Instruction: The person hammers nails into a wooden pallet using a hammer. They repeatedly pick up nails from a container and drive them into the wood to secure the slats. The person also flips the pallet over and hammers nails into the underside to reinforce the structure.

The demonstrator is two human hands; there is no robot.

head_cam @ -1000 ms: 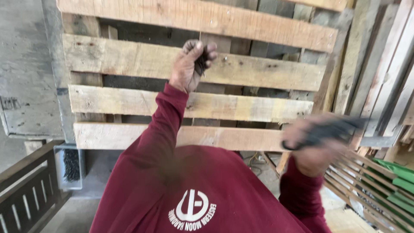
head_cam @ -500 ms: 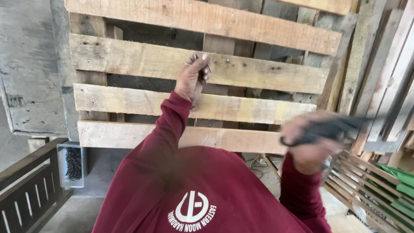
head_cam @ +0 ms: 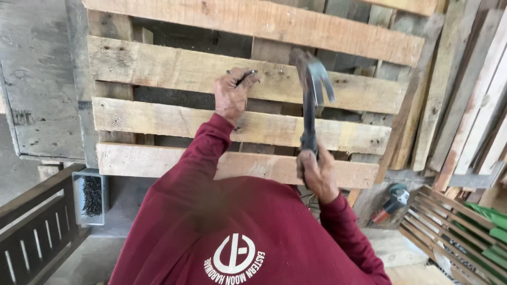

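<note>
Rough wooden pallet (head_cam: 185, 68), left hand (head_cam: 231, 96) pinching nails (head_cam: 244, 77), right hand (head_cam: 316, 170) gripping steel claw hammer (head_cam: 311, 84).

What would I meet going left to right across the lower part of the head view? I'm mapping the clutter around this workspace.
Dark slatted frame → tray of black nails → maroon-sleeved person's right hand gripping the hammer → power tool on the floor → green slats.

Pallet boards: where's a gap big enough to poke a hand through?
The pallet has dark gaps between its slats; the widest is above the left hand, left of the hammer. The right hand grips the hammer. Stacked boards crowd the right.
</note>
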